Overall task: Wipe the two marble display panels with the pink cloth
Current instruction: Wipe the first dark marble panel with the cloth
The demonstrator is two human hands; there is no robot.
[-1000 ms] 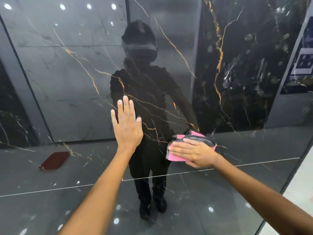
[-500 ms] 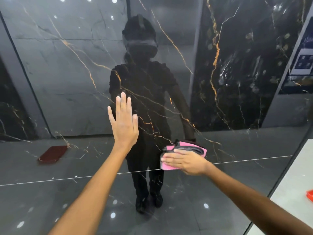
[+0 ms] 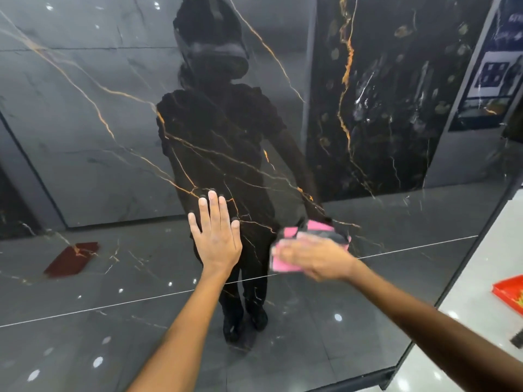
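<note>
Left hand [image 3: 216, 241], right hand [image 3: 317, 257]: bare, no rings; forearms unsleeved, no watch or bracelet visible.

Blurred right hand [image 3: 314, 257] hides most of pink cloth [image 3: 285, 261].

The shiny white floor [image 3: 464, 335] is at the right. A red tray [image 3: 509, 292] lies on it.

left hand [image 3: 216, 237] on panel [image 3: 85, 137], cloth [image 3: 285, 261] right
</note>
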